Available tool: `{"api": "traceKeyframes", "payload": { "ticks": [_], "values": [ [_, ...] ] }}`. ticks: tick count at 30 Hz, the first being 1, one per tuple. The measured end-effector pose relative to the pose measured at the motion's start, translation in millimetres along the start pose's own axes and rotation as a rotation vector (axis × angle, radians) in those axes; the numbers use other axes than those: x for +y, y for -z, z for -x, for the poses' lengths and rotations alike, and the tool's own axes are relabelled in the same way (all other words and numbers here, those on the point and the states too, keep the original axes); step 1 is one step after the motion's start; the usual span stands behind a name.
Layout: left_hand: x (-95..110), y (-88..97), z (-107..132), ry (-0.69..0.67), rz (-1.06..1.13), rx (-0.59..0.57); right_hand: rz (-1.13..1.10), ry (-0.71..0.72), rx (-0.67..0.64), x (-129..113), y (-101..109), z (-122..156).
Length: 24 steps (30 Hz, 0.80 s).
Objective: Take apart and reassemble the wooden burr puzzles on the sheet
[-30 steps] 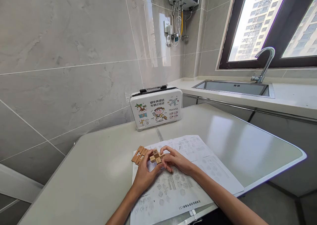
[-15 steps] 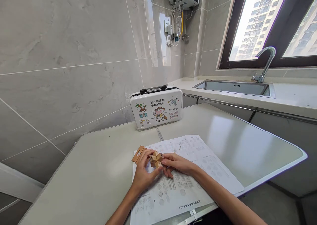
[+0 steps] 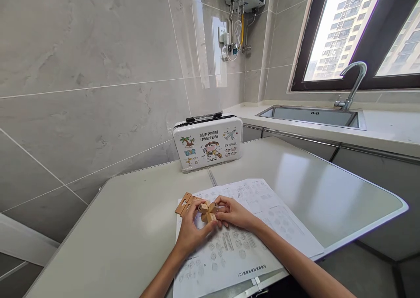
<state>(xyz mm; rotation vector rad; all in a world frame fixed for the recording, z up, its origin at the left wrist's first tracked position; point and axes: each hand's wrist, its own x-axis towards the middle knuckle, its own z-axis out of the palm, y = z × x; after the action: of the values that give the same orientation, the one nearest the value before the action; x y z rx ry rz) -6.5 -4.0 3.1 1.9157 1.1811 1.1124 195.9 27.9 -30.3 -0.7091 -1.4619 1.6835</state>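
A wooden burr puzzle [image 3: 209, 212] of interlocking light-brown bars is held between both hands, just above the printed paper. My left hand [image 3: 190, 232] grips it from the left, thumb at the near side and fingers curled round the far side. On the right, my right hand [image 3: 234, 212] pinches one of its bars with thumb and forefinger. Flat brown notched wooden pieces [image 3: 185, 204] lie beyond my left fingers, partly hidden by them. Beneath both hands spreads the large sheet of paper [image 3: 262, 241], covered in small puzzle diagrams.
A white cartoon-printed case [image 3: 208, 145] stands upright at the back of the pale folding table [image 3: 108, 232], near the tiled wall. To the right runs a counter with a sink [image 3: 311, 114] and a curved faucet [image 3: 356, 81].
The puzzle has turned a little in my hands. My right fingers have shifted up and curled closer round its right bar, while my left hand has stayed nearly in place.
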Motion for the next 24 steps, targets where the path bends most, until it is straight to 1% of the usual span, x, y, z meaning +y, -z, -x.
{"api": "traceKeyframes", "payload": {
  "ticks": [5, 9, 13, 17, 20, 24],
  "values": [
    [-5, -0.9, 0, 0.049, -0.009, 0.008, 0.038, 0.039, 0.071, -5, -3, 0],
    [-7, -2.1, 0, 0.097, -0.03, 0.019, 0.037, 0.019, 0.049, -8, -5, 1],
    [-3, -2.8, -2, 0.117, -0.022, 0.057, 0.054, -0.005, 0.063, -10, -4, 3],
    [3, -2.0, -4, 0.11, -0.005, 0.071, 0.07, 0.015, 0.079, -13, -3, 5],
    [3, -1.2, -5, 0.101, 0.004, 0.069, 0.073, 0.035, 0.083, -14, -4, 5],
    [-5, -1.3, -3, 0.12, -0.029, 0.019, 0.063, 0.045, 0.089, -15, -4, 4]
  ]
}}
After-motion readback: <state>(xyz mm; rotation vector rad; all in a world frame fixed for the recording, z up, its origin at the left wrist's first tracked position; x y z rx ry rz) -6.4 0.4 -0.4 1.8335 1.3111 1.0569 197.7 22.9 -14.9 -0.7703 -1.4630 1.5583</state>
